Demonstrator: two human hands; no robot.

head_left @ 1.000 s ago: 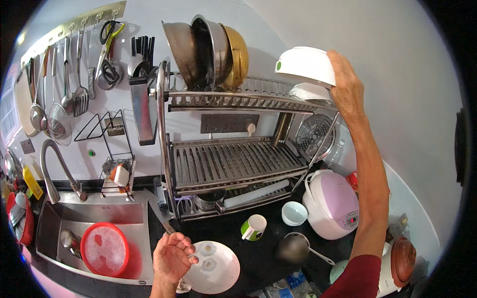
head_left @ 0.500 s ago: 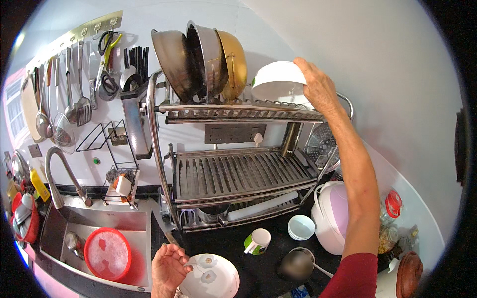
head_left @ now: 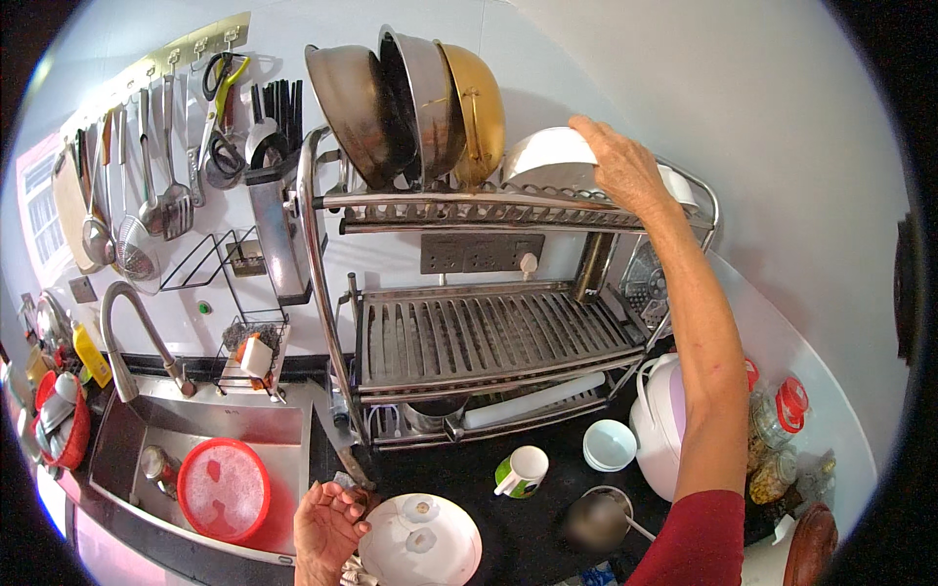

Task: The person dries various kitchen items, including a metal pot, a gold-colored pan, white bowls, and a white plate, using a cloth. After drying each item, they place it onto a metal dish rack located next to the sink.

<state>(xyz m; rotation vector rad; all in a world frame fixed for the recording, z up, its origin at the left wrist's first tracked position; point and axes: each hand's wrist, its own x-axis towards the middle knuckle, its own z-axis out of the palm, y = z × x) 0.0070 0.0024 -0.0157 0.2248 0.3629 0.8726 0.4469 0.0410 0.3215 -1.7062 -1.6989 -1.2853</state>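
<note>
- The two-tier rack (head_left: 489,337) stands on the dark worktop (head_left: 508,508), right of the sink (head_left: 166,439). Its lower tier is bare.
- The top tier already carries three big pans (head_left: 410,107) on edge at the left. Your white bowl (head_left: 547,156) sits on that tier just right of the gold pan, tilted on its rim.
- Your right hand (head_left: 625,166) is up there, fingers wrapped over the bowl's right edge and clamped on it. The bowl looks seated on the rails, but you have not let go, so I judge this piece nearly stowed, not finished.
- The white plate (head_left: 420,537) lies flat on the worktop at the lower edge. It is not yet racked.
- Your left hand (head_left: 327,523) rests just beside the plate's left rim, fingers curled loosely, gripping nothing that I can see. Whether it touches the rim I cannot tell.
- A mug (head_left: 523,469) and a small bowl (head_left: 608,444) stand on the worktop below the rack, well apart from both hands. These too look left to do.
- A red lid (head_left: 225,488) lies in the sink, untouched.
</note>
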